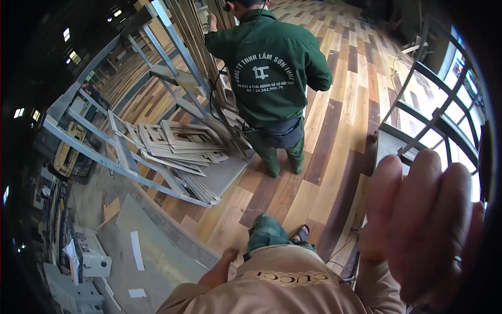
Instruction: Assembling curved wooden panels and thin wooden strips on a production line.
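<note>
My right hand [426,225] is raised close to the camera at the right, large and slightly blurred. Its fingers are bent and pressed together, a ring shows on one, and whatever they may hold is hidden. Down at my left side hangs my left hand [228,256], small in view beside my green trousers [266,233]. Its fingers are mostly hidden, and no object shows in it. Neither hand touches the metal rack [133,175] ahead on the left, which carries a pile of thin wooden frames [180,138].
A person in a dark green work shirt [272,68] stands ahead, back to me, beside long upright boards [196,36]. Dark metal framework [439,110] stands at the right. Grey machinery [91,256] lines the left. Multicoloured plank flooring [345,125] stretches ahead.
</note>
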### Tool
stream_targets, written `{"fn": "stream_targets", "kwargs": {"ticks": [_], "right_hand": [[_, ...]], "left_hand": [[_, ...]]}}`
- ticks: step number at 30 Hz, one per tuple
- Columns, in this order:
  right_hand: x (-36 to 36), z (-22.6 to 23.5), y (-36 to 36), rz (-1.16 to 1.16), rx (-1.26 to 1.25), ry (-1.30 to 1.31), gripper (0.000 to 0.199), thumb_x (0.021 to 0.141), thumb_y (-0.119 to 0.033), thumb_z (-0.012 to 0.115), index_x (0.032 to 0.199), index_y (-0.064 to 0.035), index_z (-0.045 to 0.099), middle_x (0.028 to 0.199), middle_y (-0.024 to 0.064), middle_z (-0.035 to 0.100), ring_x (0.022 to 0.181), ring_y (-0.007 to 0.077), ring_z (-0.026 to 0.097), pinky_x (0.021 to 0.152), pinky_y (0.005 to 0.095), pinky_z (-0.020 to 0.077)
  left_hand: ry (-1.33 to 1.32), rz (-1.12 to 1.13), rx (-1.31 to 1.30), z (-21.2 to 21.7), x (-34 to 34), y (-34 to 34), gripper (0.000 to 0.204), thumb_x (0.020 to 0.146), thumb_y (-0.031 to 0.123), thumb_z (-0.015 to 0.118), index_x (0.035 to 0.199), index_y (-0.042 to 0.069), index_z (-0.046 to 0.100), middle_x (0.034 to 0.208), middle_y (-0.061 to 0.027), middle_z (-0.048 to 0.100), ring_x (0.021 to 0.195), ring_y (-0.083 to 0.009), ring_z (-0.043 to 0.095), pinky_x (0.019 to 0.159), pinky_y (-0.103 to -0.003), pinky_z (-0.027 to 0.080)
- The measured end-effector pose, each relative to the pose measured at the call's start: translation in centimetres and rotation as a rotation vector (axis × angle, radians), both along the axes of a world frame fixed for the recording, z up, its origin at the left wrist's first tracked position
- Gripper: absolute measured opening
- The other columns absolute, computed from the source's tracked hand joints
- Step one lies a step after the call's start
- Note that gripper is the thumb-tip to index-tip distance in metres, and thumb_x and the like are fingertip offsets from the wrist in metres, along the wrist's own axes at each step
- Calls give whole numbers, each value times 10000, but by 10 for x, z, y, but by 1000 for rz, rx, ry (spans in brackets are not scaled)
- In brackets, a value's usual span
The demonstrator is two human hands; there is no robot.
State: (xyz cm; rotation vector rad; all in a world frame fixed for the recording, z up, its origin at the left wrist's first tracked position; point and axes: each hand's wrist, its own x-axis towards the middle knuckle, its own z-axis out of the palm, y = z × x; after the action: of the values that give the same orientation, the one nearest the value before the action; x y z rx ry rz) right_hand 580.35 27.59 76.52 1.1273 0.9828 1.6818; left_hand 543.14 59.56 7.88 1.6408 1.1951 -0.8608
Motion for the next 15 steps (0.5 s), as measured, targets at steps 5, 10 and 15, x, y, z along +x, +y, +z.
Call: {"fn": "stream_targets", "kwargs": {"ticks": [5, 10, 15], "right_hand": [[124, -6, 19, -113, -94, -194, 229, 1048, -201, 441, 865, -216, 578, 715, -48, 405, 573, 117, 392, 573, 289, 405], [222, -10, 31, -280, -182, -355, 217, 1045, -208, 450, 869, -213, 577, 719, -47, 398, 577, 119, 388, 576, 288, 405], [305, -10, 31, -565, -318, -533, 204, 1042, -214, 459, 874, -211, 576, 722, -45, 390, 582, 120, 384, 578, 288, 405]], "left_hand": [[-271, 52, 173, 1, -8, -148, 277, 998, 258, 585, 1177, 56, 643, 905, -98, 698, 825, -204, 683, 685, -396, 540], [-571, 49, 394, -26, 68, -132, 302, 1012, 297, 570, 1191, 61, 630, 962, -106, 707, 878, -261, 690, 765, -428, 550], [-592, 281, 248, -13, 245, -5, 302, 1027, 314, 567, 1195, 69, 620, 975, -85, 704, 880, -242, 687, 754, -395, 554]]}}
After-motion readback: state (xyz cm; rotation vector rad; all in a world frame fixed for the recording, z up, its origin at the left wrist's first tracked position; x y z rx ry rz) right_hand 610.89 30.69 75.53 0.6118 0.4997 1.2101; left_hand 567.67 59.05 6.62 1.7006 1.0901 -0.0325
